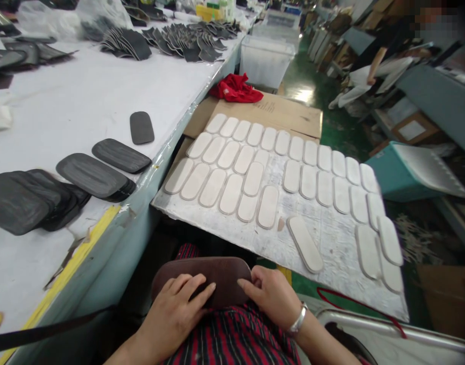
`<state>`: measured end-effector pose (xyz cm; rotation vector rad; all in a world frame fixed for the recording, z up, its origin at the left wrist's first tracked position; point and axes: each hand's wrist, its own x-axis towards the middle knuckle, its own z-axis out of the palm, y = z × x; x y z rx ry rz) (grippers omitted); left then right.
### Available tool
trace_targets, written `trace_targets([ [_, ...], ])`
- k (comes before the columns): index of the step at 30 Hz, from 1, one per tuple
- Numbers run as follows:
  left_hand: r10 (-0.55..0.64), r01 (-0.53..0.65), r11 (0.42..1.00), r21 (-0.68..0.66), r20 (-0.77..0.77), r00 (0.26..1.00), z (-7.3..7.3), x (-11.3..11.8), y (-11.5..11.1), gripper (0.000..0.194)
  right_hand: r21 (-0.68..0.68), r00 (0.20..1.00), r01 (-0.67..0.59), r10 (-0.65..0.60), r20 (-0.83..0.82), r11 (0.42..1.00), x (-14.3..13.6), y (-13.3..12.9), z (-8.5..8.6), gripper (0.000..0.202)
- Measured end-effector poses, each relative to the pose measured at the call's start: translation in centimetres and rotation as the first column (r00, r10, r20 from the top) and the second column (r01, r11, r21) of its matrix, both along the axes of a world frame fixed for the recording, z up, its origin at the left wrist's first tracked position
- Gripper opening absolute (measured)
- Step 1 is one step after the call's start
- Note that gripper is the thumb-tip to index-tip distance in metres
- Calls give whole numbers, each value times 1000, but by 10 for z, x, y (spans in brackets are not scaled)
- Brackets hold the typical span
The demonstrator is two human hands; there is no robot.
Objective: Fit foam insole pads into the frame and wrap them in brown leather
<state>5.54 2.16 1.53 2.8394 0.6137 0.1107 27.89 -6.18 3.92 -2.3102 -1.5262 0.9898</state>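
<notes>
A dark brown rounded piece [225, 268] lies across the lap, over striped red and black cloth. My left hand [179, 304] rests on its left half, fingers spread over the surface. At the right end, my right hand [268, 291] pinches the edge, thumb on top and fingers curled at the rim. A silver bracelet [299, 319] circles the right wrist. In front, a board [278, 243] bears rows of pale oval pieces, one [304, 243] lying slanted near its front edge. Dark oval pieces [90, 175] are stacked on the white table to the left.
The white table [84, 96] carries a single dark piece [142, 128] and further dark stacks [185, 40]. Red cloth [238, 88] lies on cardboard [293, 114] behind the board. A clear bin [265, 61] stands beyond. Another person [373, 76] sits at the upper right.
</notes>
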Motion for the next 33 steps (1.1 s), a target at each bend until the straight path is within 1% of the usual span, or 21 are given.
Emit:
trace_targets([
  [4, 29, -29, 1000, 8, -9, 1000, 2, 0, -2, 40, -3, 972, 79, -78, -222, 997, 11, -7, -4, 24],
  [6, 40, -40, 999, 3, 1, 999, 2, 1, -3, 39, -22, 950, 109, -110, -291, 994, 10, -9, -6, 23],
  [7, 49, -49, 999, -5, 11, 999, 2, 2, -4, 39, -10, 947, 112, -110, -303, 994, 9, -10, -5, 22],
  [8, 57, -56, 998, -17, 22, 998, 2, 2, -4, 39, 28, 952, 101, -88, -295, 994, 7, -10, -4, 22],
  [9, 69, -68, 997, -34, 33, 997, 1, 2, -4, 38, 89, 962, 67, -41, -269, 994, 5, -11, -1, 21],
  [11, 94, -90, 993, -74, 49, 994, 0, 2, -5, 38, 235, 980, -38, 82, -182, 971, 2, -12, 4, 19],
  [12, 106, -101, 991, -91, 53, 993, 0, 2, -4, 37, 280, 983, -73, 117, -144, 957, 1, -12, 6, 18],
  [13, 119, -113, 988, -104, 53, 992, 0, 2, -4, 38, 295, 984, -81, 123, -127, 952, 1, -12, 6, 18],
  [14, 130, -123, 986, -114, 50, 990, 0, 2, -4, 38, 281, 987, -60, 99, -127, 958, 2, -12, 5, 19],
  [17, 147, -141, 981, -131, 40, 988, 2, 3, -4, 39, 157, 983, 74, -46, -175, 985, 6, -10, -4, 23],
  [20, 149, -143, 980, -141, 31, 988, 4, 6, -4, 40, 79, 968, 136, -116, -223, 988, 9, -9, -13, 25],
  [23, 153, -150, 981, -120, 13, 988, 6, 13, -5, 39, 58, 959, 163, -144, -243, 985, 9, -9, -15, 25],
  [25, 138, -135, 987, -92, 30, 990, 8, 22, -5, 36, 50, 959, 167, -150, -242, 985, 8, -9, -15, 24],
  [27, 95, -89, 993, -81, 64, 993, 10, 33, -4, 33, 55, 966, 160, -144, -214, 986, 7, -8, -14, 24],
  [30, 16, -5, 994, -112, 97, 995, 12, 49, -4, 32, 89, 983, 137, -124, -138, 987, 6, -6, -14, 23],
  [33, -13, 26, 992, -126, 102, 995, 12, 59, -7, 29, 108, 987, 138, -129, -91, 984, 8, -5, -17, 24],
])
